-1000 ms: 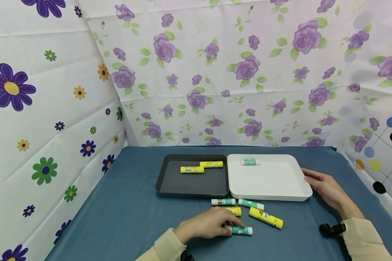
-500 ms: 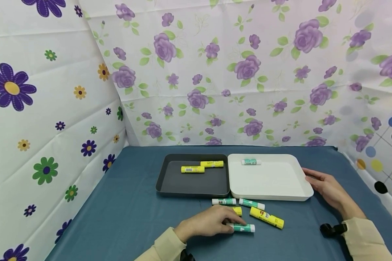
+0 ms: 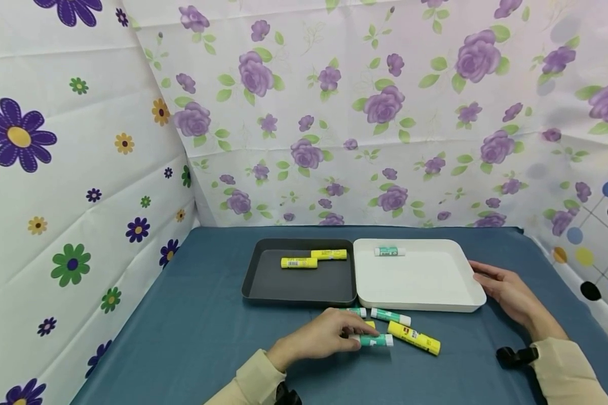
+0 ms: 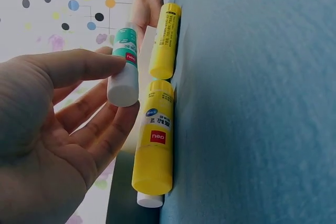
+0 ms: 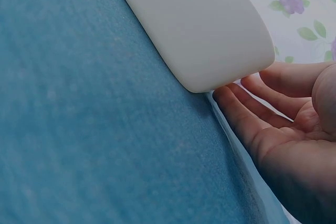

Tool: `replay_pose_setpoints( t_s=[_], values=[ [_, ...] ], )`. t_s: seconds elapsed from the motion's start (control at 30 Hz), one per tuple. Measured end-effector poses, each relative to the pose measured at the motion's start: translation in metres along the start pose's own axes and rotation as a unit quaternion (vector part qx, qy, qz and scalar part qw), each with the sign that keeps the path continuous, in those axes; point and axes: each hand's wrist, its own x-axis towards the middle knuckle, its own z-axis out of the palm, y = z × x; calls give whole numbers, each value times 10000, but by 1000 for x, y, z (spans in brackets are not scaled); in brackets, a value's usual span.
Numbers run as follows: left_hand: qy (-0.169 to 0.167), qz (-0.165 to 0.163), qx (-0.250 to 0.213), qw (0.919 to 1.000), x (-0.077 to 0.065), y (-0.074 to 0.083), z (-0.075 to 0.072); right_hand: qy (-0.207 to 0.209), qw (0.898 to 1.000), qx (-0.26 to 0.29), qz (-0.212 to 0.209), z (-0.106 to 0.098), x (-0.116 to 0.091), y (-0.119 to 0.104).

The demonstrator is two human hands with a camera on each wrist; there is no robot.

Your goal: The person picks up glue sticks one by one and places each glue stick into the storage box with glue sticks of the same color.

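My left hand (image 3: 324,334) pinches a green glue stick (image 3: 376,340) by its white-capped end, between thumb and fingers. The left wrist view shows this stick held up off the cloth, beside a yellow glue stick (image 4: 155,145). Around the hand lie another yellow glue stick (image 3: 414,338), a green one (image 3: 390,316) and a second green one (image 3: 357,311), partly covered by the hand. At the right end of the white tray (image 3: 420,281), my right hand (image 3: 512,292) touches the rim with nearly straight fingers (image 5: 239,111).
A dark tray (image 3: 294,287) adjoins the white one on the left. In it lie a yellow glue stick (image 3: 299,262) and a second yellow stick (image 3: 329,255). One green glue stick (image 3: 390,251) lies in the white tray. Blue cloth (image 3: 192,337) covers the table.
My left hand has risen slightly away from the cloth, lifting the green glue stick towards the trays. My right hand stays at the white tray's edge.
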Motion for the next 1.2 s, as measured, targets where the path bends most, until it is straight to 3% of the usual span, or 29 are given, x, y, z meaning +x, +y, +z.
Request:
replay_pose_setpoints(
  t_s=[0.23,0.5,0.77,1.2],
  values=[
    [121,-55,19,9999,-2,0,-2,-5,10000,41,-17,-1,0,0],
    [236,-49,-270,9993,-1,1,-2,-45,9999,128,-61,-1,1,-3],
    [246,-122,-176,9995,0,3,-7,-23,10000,41,-13,0,-1,-1],
    [380,140,45,9992,21,15,-30,19,10000,-4,8,1,0,-1]
  ],
)
